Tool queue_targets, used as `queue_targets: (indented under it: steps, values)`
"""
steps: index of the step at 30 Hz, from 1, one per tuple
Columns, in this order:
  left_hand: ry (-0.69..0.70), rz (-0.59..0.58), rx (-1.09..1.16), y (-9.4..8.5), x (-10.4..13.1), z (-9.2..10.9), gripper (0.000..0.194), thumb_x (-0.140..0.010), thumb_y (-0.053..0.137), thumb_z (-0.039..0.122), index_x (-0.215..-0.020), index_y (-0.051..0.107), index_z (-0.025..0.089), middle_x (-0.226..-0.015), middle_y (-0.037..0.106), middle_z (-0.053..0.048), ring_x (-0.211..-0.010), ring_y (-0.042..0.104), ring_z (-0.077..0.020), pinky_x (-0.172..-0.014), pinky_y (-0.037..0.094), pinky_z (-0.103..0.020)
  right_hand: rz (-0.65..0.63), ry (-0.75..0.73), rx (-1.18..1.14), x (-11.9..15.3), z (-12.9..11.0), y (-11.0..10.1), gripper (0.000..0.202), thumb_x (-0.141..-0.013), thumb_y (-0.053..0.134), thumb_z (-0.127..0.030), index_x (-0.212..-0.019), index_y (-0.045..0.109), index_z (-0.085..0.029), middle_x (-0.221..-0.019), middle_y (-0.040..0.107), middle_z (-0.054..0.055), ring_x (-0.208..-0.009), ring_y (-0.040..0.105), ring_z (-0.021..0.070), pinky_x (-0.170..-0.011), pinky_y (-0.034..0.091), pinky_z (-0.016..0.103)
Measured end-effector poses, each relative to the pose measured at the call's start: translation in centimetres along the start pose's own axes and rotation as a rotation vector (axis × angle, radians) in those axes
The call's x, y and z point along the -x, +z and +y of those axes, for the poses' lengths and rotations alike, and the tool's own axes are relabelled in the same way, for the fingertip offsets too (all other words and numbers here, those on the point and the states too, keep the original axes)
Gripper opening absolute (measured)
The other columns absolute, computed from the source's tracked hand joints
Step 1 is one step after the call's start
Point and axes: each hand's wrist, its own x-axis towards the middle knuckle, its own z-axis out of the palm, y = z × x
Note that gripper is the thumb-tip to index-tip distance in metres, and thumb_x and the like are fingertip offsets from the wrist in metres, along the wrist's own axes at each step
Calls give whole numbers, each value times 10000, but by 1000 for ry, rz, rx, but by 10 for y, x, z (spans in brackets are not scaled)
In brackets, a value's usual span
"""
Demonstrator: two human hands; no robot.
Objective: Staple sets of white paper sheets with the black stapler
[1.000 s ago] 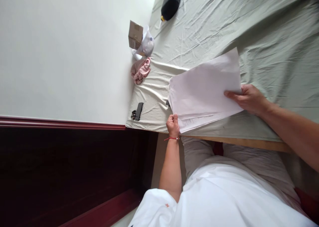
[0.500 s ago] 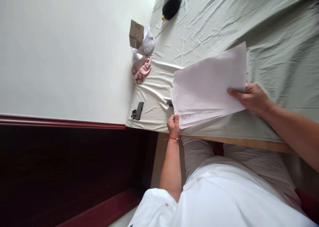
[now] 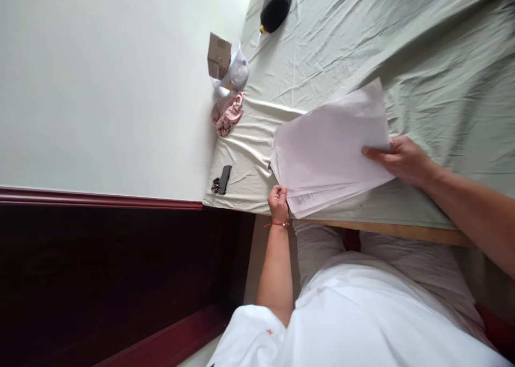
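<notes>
Several loose sheets of white paper (image 3: 330, 147) lie fanned over one another above the cloth, with lines of print showing near their lower edge. My right hand (image 3: 402, 158) grips the sheets at their right edge, thumb on top and fingers underneath. At the lower left corner, my left hand (image 3: 278, 200) is closed, thumb and fingers pinched at the paper's edge; a red string bracelet circles that wrist. A small dark object (image 3: 270, 166) peeks out from under the left side of the sheets, mostly hidden.
A pale green cloth (image 3: 322, 56) covers the table, whose wooden front edge (image 3: 418, 233) runs before my lap. Along the wall stand a cardboard box (image 3: 219, 56), a white plastic bag (image 3: 239, 72) and pink fabric (image 3: 228, 115). A black item with keys (image 3: 225, 180) and a dark container (image 3: 277, 6) lie leftward.
The sheets have tilted and shifted slightly left and toward me, covering more of the small dark object. My right hand has moved a little left with them; my left hand has hardly moved.
</notes>
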Motion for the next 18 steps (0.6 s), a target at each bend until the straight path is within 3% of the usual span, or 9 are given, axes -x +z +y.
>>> queue_targets:
  steps: [4, 9, 14, 18]
  values:
    - [16, 54, -63, -3, -1, -4, 480, -797, 744, 621, -722, 545, 191, -639, 511, 47, -642, 528, -100, -630, 433, -201, -8, -16, 0, -1, 3, 2, 493, -676, 805, -646, -802, 744, -174, -834, 732, 55, -708, 625, 172, -648, 538, 310]
    - [0, 71, 5, 2, 1, -1, 506, -804, 705, 679, -826, 637, 179, -776, 663, -13, -770, 640, -141, -722, 509, -241, -28, -26, -60, -1, 4, 2, 538, -705, 782, -684, -869, 760, -173, -928, 751, 62, -774, 650, 162, -747, 547, 299]
    - [-33, 31, 146, 6, 2, 7, 509, -761, 793, 605, -1038, 695, 190, -1014, 751, -67, -943, 712, -183, -869, 553, -302, -80, 2, 112, -4, 7, -4, 596, -689, 739, -765, -740, 735, -172, -776, 724, 63, -684, 627, 174, -605, 517, 291]
    - [-10, 59, 81, 4, 0, 3, 474, -754, 820, 546, -1043, 728, 182, -1049, 760, -75, -1026, 714, -202, -911, 550, -302, -144, 5, 205, -5, 10, -5, 621, -702, 698, -795, -692, 730, -174, -711, 706, 66, -631, 613, 181, -538, 503, 295]
